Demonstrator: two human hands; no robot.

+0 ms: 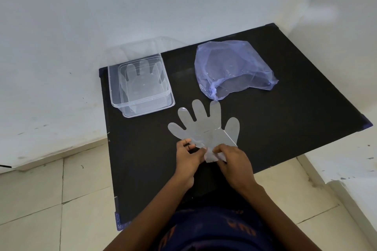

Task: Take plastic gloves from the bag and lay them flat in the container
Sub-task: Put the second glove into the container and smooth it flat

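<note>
A view looking down from the person's head onto a black worktop (285, 108) set in the corner of a pale-walled room, with cream floor tiles (51, 199) showing at the near left and right.

Both bare hands meet at the near middle of the worktop. The left hand (188, 159) and the right hand (234, 161) are side by side, almost touching, and each pinches the wrist end of a clear plastic glove (204, 128). The left fingers (186, 142) are closed on the glove's left cuff edge; the right fingers (219, 149) are closed on the crumpled cuff just to the right. The rest of the glove lies spread on the worktop beyond the hands, its five finger shapes fanned out and pointing away from the person. A crease runs across its right side near the thumb shape.

At the far left stands a clear rectangular container (140, 108), open at the top. Another clear glove (140, 81) lies flat in its bottom, finger shapes pointing away. The container's clear lid (146, 47) seems to lean against the wall behind it, though it is faint and hard to make out.

At the far right, well apart from the container, lies a crumpled bluish-purple plastic bag (234, 63), its open mouth facing the person. The tip of one glove finger shape lies just beside the bag's mouth. Whether the bag has anything in it cannot be told.
</note>
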